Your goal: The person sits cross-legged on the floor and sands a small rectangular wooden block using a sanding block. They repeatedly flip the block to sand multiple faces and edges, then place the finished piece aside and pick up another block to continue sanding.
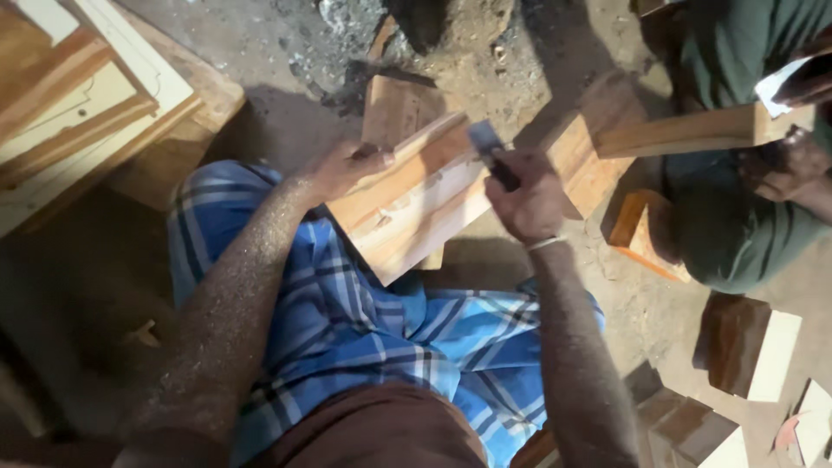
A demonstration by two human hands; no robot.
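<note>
1. Pale rectangular wooden board [416, 204] lies tilted across the blue checked cloth [347, 321] over the person's lap, far end toward the dirt floor [286, 121].
2. Left hand [347, 165]: grip closed over the board's upper-left edge.
3. Right hand [529, 204]: grip closed round a dark-handled flat metal chisel [492, 152], blade touching the board's upper face.
4. Another person in green clothing [737, 234] sits at right, holding a separate wooden plank [685, 132].

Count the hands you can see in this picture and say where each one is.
3. The left hand grips the plank; the right hand holds a chisel on it; another person's hand is at the right edge. Others may be hidden.
</note>
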